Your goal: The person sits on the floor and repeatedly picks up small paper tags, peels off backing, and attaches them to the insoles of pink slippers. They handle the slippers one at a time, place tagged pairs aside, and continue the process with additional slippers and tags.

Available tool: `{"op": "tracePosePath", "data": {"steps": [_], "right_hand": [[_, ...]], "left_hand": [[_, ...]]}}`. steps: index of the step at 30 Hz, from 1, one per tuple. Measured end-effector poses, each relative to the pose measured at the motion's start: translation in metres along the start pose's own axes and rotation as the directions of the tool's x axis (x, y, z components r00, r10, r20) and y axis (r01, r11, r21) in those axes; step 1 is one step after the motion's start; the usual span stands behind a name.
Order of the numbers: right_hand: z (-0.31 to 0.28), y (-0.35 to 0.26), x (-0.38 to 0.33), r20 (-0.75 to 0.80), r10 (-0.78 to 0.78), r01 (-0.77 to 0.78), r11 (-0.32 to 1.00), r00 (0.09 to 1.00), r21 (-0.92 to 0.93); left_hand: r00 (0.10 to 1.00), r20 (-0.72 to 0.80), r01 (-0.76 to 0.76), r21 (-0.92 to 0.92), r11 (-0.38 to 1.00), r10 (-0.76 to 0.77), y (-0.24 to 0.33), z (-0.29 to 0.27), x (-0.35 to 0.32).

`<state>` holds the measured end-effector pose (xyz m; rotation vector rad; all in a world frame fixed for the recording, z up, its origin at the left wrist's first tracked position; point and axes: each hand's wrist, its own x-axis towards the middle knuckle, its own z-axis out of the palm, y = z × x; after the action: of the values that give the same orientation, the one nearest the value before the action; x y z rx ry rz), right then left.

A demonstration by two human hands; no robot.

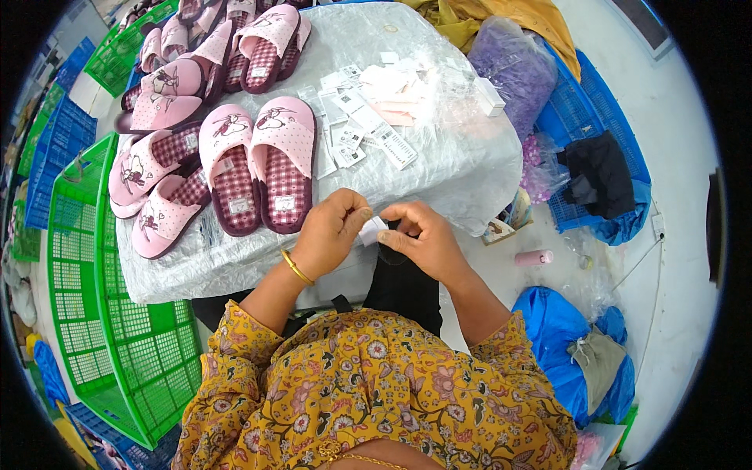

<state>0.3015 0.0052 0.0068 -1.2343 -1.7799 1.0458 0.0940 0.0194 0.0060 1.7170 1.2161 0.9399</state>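
Clamped at its upper left corner by left hand's pinched fingertips, at its right edge by right hand's thumb and fingers: small white label. Just beyond, on plastic-wrapped surface: pink slippers near left hand, then loose paper labels. Farther left, green basket; rightward, clear bag of purple material, blue basket holding dark cloth.

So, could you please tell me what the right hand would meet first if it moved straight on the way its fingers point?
Beyond the small white slip between them, the right hand would probably meet the left hand first; exact depth is hard to judge.
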Motion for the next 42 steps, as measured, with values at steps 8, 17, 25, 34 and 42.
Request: {"op": "tracePosePath", "data": {"steps": [8,17,25,34,42], "right_hand": [[0.015,0.016,0.014,0.084,0.186,-0.203,0.843,0.979,0.498],[0.014,0.018,0.013,0.025,0.218,-0.197,0.819,0.976,0.539],[0.011,0.022,0.009,0.029,0.225,-0.205,0.817,0.974,0.539],[0.017,0.028,0.011,0.003,0.209,-0.174,0.804,0.978,0.569],[0.043,0.016,0.028,-0.023,0.281,-0.180,0.673,0.959,0.717]], "left_hand": [[0.957,-0.048,-0.268,0.224,0.937,0.285,-0.007,-0.006,0.011],[0.945,0.031,-0.165,0.904,0.394,0.326,-0.022,-0.035,0.057],[0.923,0.108,-0.222,0.932,0.285,0.369,-0.043,-0.027,0.067],[0.824,-0.008,-0.246,0.897,0.369,0.567,-0.015,-0.032,0.040],[0.708,-0.057,-0.396,0.793,0.463,0.704,0.004,-0.019,-0.027]]}}
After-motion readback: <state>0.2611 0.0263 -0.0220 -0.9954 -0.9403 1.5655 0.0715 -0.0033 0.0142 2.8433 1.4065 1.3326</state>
